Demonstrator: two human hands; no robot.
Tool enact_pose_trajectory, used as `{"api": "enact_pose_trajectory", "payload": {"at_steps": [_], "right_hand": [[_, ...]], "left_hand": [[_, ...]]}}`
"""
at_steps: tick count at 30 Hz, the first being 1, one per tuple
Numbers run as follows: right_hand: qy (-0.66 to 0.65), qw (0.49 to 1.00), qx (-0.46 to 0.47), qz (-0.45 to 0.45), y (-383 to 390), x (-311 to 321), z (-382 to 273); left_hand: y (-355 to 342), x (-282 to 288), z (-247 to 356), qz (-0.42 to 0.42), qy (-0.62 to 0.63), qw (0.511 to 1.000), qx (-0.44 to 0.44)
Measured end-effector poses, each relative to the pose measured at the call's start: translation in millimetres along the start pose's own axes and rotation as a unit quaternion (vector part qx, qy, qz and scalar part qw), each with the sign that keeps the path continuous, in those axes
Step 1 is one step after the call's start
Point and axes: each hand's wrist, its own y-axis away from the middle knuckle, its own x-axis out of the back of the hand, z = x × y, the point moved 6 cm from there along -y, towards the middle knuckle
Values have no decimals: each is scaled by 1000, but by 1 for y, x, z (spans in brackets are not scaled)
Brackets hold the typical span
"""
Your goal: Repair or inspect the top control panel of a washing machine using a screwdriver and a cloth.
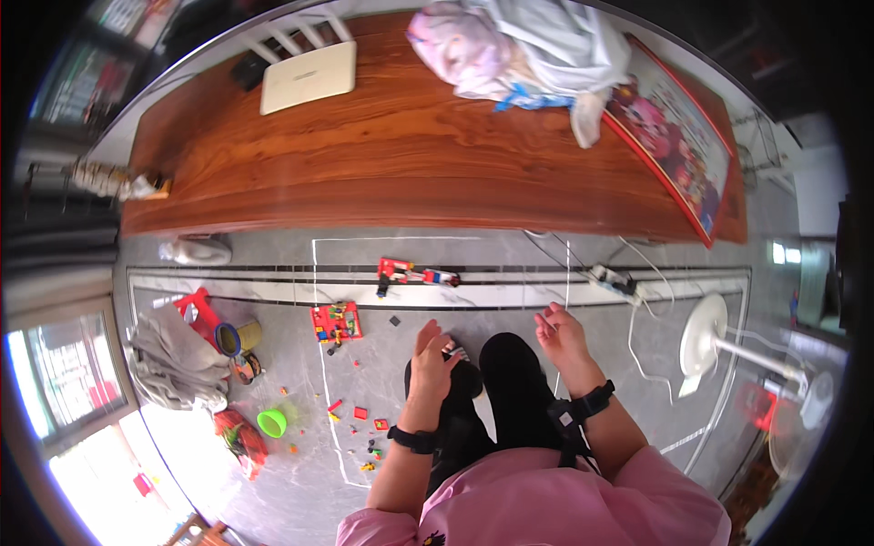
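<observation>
My left hand (431,361) hangs above my left knee, its thumb held apart from the fingers. A small dark-and-pale thing (458,350) shows beside that thumb; whether the hand touches it I cannot tell. Over to the right, my right hand (561,338) is raised past my right knee with fingers curled in, and anything between the fingertips is too small to make out. On the floor ahead lies a toy vehicle of red, white and black building bricks (417,275). A red brick baseplate (337,321) carrying several coloured bricks sits to its left.
Loose bricks (361,413) scatter left of my legs, near a green cup (271,422). Farther left are a tin (238,338) and grey cloth (173,359). A wooden table (364,164) spans the front. A power strip (612,280), cables and white fan (706,334) stand right.
</observation>
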Motion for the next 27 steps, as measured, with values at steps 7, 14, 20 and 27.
{"api": "enact_pose_trajectory", "payload": {"at_steps": [7,14,20,27], "right_hand": [[-50,998,3,23,100,73,-65],[-110,994,14,24,223,163,-145],[-141,989,52,2,340,266,-231],[-255,953,137,87,434,432,-300]], "left_hand": [[106,-48,-6,17,-182,981,72],[225,-109,-21,14,-260,963,73],[341,-191,-26,-12,-293,955,39],[395,-268,-58,-65,-384,921,8]]}}
